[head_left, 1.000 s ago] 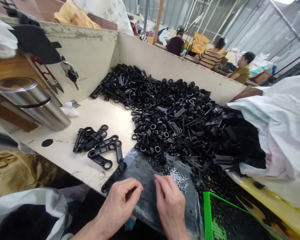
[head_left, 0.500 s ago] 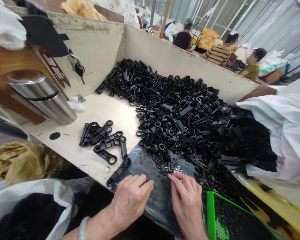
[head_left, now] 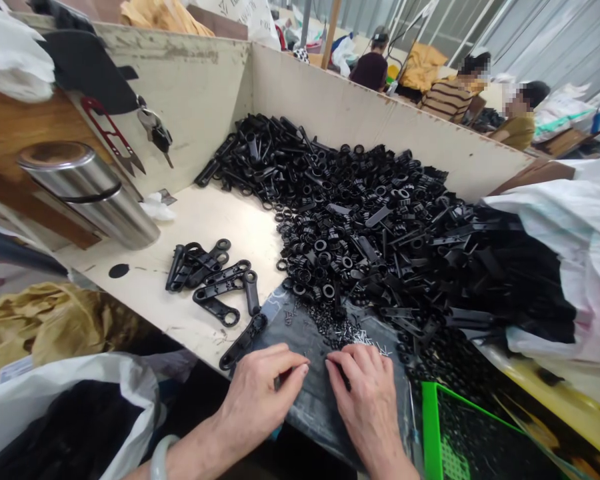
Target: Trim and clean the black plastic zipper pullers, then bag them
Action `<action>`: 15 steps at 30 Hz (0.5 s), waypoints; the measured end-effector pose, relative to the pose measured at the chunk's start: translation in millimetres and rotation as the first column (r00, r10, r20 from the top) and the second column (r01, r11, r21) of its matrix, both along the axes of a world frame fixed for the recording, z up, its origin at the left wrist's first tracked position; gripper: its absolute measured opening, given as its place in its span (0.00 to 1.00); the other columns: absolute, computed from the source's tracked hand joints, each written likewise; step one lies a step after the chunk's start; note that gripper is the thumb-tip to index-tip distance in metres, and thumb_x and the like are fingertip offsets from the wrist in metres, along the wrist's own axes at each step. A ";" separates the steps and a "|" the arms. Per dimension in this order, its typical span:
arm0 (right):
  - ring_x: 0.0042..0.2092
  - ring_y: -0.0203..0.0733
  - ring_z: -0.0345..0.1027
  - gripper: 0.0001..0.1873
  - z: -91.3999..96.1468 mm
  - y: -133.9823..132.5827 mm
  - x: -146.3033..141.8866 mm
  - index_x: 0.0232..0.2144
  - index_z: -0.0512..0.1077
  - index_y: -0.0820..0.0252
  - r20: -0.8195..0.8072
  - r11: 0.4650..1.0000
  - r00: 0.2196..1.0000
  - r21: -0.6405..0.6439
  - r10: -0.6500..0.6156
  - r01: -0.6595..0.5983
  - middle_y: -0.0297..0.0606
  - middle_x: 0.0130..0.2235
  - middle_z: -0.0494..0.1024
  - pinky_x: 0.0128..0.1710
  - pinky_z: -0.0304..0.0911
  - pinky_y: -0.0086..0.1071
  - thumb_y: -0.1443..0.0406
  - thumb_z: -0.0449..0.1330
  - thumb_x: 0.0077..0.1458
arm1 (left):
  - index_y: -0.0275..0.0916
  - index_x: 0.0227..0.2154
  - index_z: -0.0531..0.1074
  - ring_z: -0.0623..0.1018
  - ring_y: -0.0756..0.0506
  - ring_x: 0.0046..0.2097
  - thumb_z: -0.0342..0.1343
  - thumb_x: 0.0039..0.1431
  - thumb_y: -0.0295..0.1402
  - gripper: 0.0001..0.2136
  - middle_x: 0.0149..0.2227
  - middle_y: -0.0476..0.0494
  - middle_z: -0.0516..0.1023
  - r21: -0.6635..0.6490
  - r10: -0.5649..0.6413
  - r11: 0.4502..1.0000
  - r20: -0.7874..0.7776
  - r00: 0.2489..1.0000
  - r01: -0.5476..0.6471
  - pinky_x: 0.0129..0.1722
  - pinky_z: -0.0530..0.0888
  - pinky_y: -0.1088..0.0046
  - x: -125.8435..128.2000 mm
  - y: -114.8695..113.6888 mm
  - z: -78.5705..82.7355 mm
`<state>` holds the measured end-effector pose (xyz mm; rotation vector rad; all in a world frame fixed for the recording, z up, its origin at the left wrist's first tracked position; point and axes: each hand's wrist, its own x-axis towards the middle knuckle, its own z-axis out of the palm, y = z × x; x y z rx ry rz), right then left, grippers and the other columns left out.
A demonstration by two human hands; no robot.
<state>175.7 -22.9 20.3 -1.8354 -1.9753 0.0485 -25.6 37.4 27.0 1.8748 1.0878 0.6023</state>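
My left hand (head_left: 260, 390) rests on a dark plastic sheet (head_left: 310, 400) at the table's near edge, fingers curled in a pinch around something small I cannot make out. My right hand (head_left: 365, 393) lies close beside it, fingers bent and pressed together, fingertips almost touching the left's. Just beyond the fingers lie small silver pins (head_left: 365, 339) and tiny black rings (head_left: 330, 323). A large heap of black plastic parts (head_left: 380, 233) fills the walled table behind them. A flat black lever (head_left: 243, 341) lies by my left hand.
A small group of black levers (head_left: 210, 280) lies on the pale table (head_left: 205, 220). A steel flask (head_left: 90, 193) stands at left, keys (head_left: 155, 137) and red snips (head_left: 113, 137) hang on the wall. Green crate (head_left: 455, 433) lower right, white sack (head_left: 580, 253) at right. Three people sit beyond.
My right hand drew back from the pins toward my left hand, so the fingertips nearly meet. The left hand's fingers stretched a little to the right. The view shifted slightly.
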 end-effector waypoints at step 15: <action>0.36 0.43 0.78 0.07 16.3 5.7 -8.8 0.37 0.79 0.52 -0.387 0.998 0.921 -0.066 -0.036 0.011 0.33 0.35 0.84 0.39 0.68 0.35 0.59 0.62 0.62 | 0.35 0.32 0.84 0.65 0.51 0.25 0.60 0.57 0.41 0.14 0.19 0.51 0.69 -0.767 0.350 0.641 0.259 0.900 -0.029 0.28 0.58 0.75 -5.3 -8.3 22.2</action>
